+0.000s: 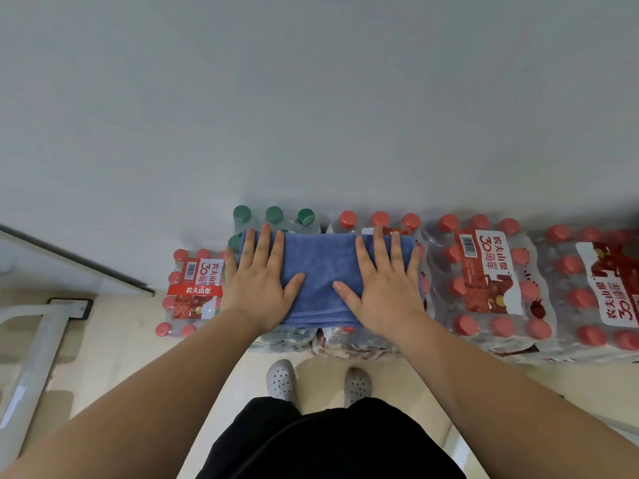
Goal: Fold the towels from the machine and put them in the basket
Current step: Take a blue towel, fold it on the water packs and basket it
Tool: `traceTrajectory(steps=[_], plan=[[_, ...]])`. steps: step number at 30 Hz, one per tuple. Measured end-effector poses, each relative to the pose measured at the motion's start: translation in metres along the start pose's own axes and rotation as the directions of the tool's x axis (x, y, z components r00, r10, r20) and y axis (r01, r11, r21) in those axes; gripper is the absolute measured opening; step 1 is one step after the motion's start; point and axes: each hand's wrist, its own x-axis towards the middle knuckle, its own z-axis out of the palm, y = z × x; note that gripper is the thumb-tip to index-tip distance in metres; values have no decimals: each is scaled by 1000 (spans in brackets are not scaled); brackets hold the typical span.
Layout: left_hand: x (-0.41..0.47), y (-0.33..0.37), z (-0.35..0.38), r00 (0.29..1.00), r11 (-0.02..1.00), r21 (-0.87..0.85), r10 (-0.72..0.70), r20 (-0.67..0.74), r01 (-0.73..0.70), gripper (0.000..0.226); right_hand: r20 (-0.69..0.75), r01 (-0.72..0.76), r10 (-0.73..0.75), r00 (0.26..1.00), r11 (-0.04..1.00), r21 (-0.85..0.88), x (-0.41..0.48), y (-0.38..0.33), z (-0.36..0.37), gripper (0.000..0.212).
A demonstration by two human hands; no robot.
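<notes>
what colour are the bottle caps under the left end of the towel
Green, on the shrink-wrapped bottle pack beneath the folded blue towel; clearest in the head view.

Blue towel (323, 271), folded flat atop bottle packs (484, 278).

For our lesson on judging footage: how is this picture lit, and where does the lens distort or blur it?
Head view: soft, even light, faint shadows beside the left hand and right hand on the blue towel; the wide lens stretches the forearms; the far-right bottle pack looks smeared, the towel sharp.
</notes>
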Motion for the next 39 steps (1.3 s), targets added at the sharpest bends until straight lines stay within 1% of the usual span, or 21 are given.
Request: traceTrajectory(steps=[6, 8, 9, 10, 12, 13, 14, 15, 17, 21, 23, 25, 27, 30, 32, 34, 36, 38, 39], plan=[[24, -2, -7, 999, 999, 27, 22, 28, -23, 87, 18, 23, -23, 1000, 999, 31, 13, 10, -6, 92], [20, -3, -9, 999, 999, -8, 38, 11, -38, 85, 30, 23, -24, 999, 999, 44, 10, 9, -11, 95], [16, -4, -11, 999, 998, -52, 34, -26, -36, 83, 33, 19, -21, 999, 997, 68, 9, 7, -16, 97], [12, -6, -12, 997, 994, -111, 9, -83, -19, 81, 24, 19, -22, 999, 994, 104, 8, 2, -23, 100], [4, -13, -19, 970, 970, -235, -115, -215, 63, 76, -28, 51, -47, 999, 984, 171, 6, -17, -38, 102], [2, -17, -23, 948, 951, -285, -197, -251, 122, 72, -53, 80, -71, 996, 982, 170, 6, -30, -44, 103], [0, -21, -26, 926, 927, -325, -278, -255, 188, 67, -66, 108, -100, 993, 985, 137, 7, -42, -47, 103], [0, -24, -27, 912, 899, -359, -343, -226, 249, 60, -58, 125, -121, 991, 988, 85, 8, -54, -47, 103], [1, -29, -31, 908, 860, -410, -392, -151, 303, 54, 9, 115, -115, 993, 993, -7, 13, -68, -38, 103], [13, -36, -39, 932, 830, -489, -352, -87, 268, 36, 104, 63, -51, 993, 992, -113, 20, -68, -18, 107], [20, -36, -42, 939, 817, -508, -341, -42, 274, 28, 109, 70, -55, 993, 987, -143, 20, -67, -15, 110], [25, -34, -45, 949, 823, -492, -316, 19, 284, 20, 102, 72, -56, 993, 986, -152, 21, -69, -15, 111], [29, -33, -48, 958, 847, -452, -280, 69, 280, 19, 90, 67, -54, 995, 986, -152, 21, -70, -14, 111], [33, -31, -53, 961, 866, -417, -255, 106, 276, 27, 70, 64, -54, 996, 986, -151, 18, -68, -15, 110], [30, -31, -55, 951, 809, -501, -285, 122, 308, 21, 64, 75, -66, 996, 984, -161, 14, -66, -16, 109], [25, -30, -57, 934, 701, -629, -334, 127, 336, 16, 64, 111, -101, 993, 978, -177, 7, -63, -19, 109], [20, -27, -63, 916, 569, -740, -366, 162, 358, 11, 54, 196, -190, 980, 963, -185, -6, -58, -21, 106], [15, -23, -72, 901, 404, -831, -364, 237, 382, 3, 38, 318, -316, 948, 929, -189, -22, -49, -21, 102], [13, -22, -77, 890, 323, -859, -362, 276, 398, 6, 24, 372, -374, 927, 910, -183, -30, -43, -21, 99]])
